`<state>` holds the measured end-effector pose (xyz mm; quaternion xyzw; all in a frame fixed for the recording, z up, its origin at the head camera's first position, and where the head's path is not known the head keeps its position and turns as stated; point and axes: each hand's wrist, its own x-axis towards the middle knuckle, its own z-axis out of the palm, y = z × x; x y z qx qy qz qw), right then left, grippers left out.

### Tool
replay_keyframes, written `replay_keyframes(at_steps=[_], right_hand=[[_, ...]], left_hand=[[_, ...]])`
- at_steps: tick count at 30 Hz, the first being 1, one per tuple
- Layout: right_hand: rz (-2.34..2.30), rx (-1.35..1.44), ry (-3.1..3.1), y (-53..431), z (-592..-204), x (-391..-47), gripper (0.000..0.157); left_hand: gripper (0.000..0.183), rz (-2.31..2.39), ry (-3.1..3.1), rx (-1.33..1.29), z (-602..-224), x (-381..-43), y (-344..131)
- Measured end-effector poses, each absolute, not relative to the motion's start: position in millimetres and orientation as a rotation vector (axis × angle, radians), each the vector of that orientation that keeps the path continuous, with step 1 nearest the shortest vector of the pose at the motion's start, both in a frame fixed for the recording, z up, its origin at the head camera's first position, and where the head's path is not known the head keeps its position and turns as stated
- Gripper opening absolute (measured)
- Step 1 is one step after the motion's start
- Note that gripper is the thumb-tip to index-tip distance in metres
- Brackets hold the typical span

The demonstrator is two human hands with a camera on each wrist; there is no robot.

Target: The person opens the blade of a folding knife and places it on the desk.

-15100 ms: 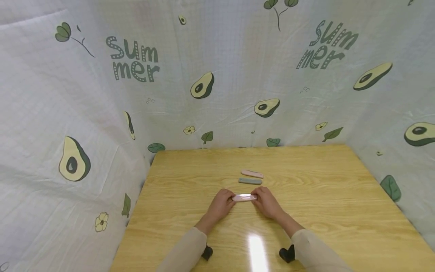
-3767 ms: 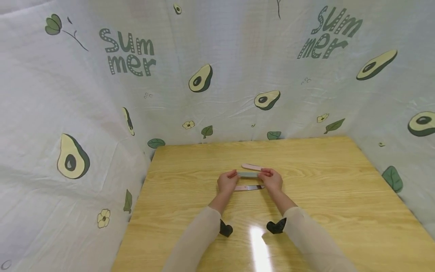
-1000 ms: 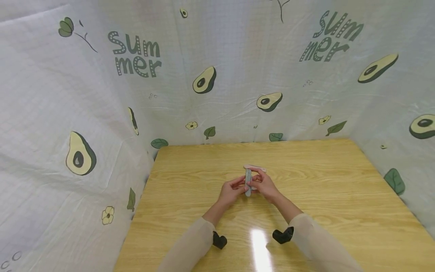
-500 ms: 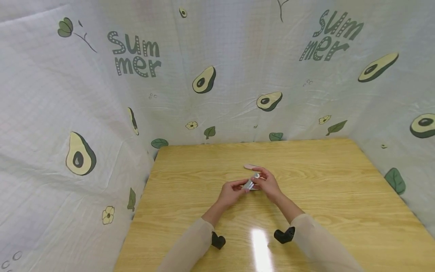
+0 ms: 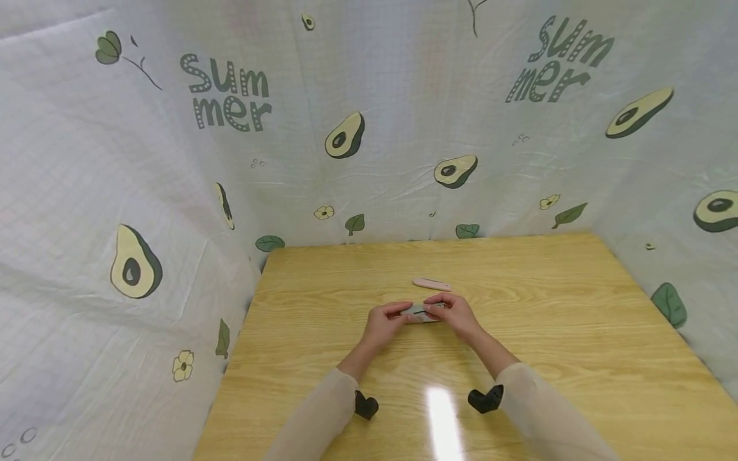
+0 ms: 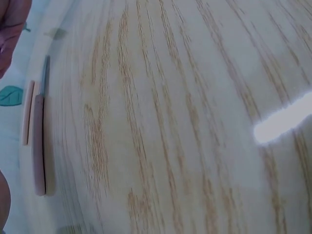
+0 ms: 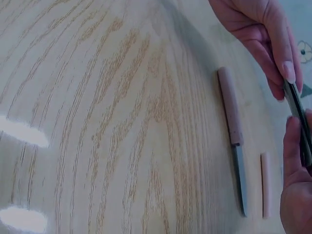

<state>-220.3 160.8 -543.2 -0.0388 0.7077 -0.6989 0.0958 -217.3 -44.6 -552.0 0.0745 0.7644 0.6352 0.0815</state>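
Note:
A grey-green folding knife [image 5: 416, 308] is held level between both hands, its long edge showing a dark slot. My left hand [image 5: 385, 325] pinches its left end, thumb and fingers on either side. At its right end my right hand [image 5: 455, 315] holds it with thumb and fingertips. In the right wrist view the knife [image 7: 298, 124] spans the two hands, off the table. Close below them lies a pink folding knife [image 7: 229, 105], its blade swung out. Behind lies another pink folding knife [image 5: 431, 283], folded. Fingers cover much of the grey-green knife.
A light wood table [image 5: 519, 320] carries the knives. White cloth [image 5: 403, 77] printed with avocados hangs at the back and sides. Black wrist-camera pieces [image 5: 485, 399] sit near both sleeves. A bright reflection [image 5: 441, 416] shows on the front of the table.
Earlier the hands held a pink knife, now lying with its blade out; the grey-green one was picked up from the table. In the last second it turned from upright through slanted to level.

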Motion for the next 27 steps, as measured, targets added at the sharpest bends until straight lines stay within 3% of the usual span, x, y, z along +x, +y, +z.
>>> replay_keyframes(at_steps=[5, 9, 27], right_hand=[[-1.956, -0.27, 2.2, 164.6, -544.8, -219.7, 0.036], [-1.871, -0.34, 2.298, 165.9, -544.0, -218.5, 0.032], [-1.912, -0.382, 2.129, 160.4, -542.9, -220.6, 0.033]], left_hand=[[0.029, 1.899, 2.272, 0.198, -552.4, -218.8, -47.0], [0.03, 1.901, 2.251, 0.196, -553.1, -219.6, -47.8], [0.027, 1.991, 2.096, 0.166, -550.4, -223.7, -46.5]])
